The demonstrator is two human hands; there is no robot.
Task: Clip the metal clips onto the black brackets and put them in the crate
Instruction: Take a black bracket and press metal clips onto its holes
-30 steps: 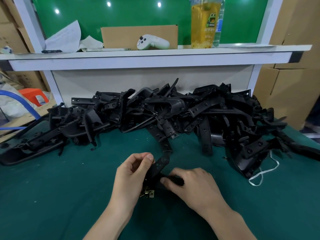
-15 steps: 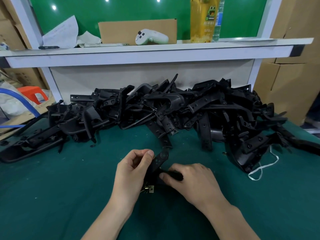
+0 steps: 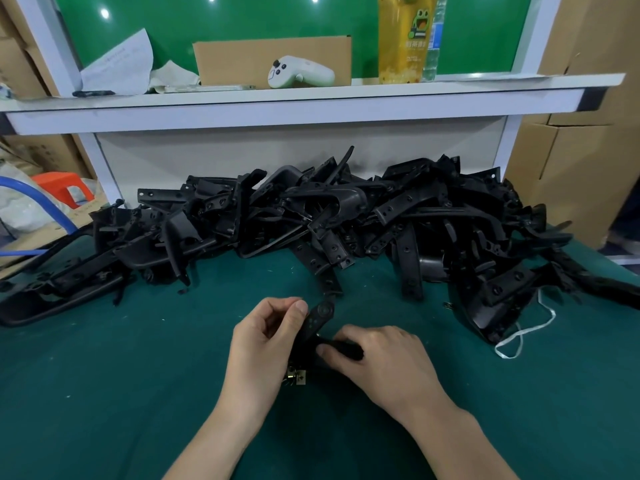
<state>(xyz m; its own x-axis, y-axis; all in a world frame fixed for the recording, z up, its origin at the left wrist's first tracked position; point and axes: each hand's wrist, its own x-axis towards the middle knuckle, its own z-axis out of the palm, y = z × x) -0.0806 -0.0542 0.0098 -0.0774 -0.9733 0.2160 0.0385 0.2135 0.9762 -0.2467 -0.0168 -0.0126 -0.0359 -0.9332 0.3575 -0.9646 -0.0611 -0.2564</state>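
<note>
A black bracket [image 3: 317,318] lies between my hands on the green mat [image 3: 121,375]. My left hand [image 3: 265,344] curls round its left side, thumb against the flat end with holes. My right hand [image 3: 377,358] pinches the bracket's lower arm from the right. Brass-coloured metal clips [image 3: 297,375] show just under my left hand, below the bracket. A big heap of black brackets [image 3: 329,223] stretches across the back of the mat. No crate is in view.
A white shelf [image 3: 311,102] runs above the heap, carrying a cardboard box [image 3: 242,60], a white controller [image 3: 299,71], a yellow drink cup [image 3: 403,36] and papers [image 3: 117,62]. Cardboard boxes [image 3: 571,168] stand at right. A white cord loop [image 3: 519,336] lies by the heap.
The view has shifted slightly. My hands stay on the same bracket and have hardly moved.
</note>
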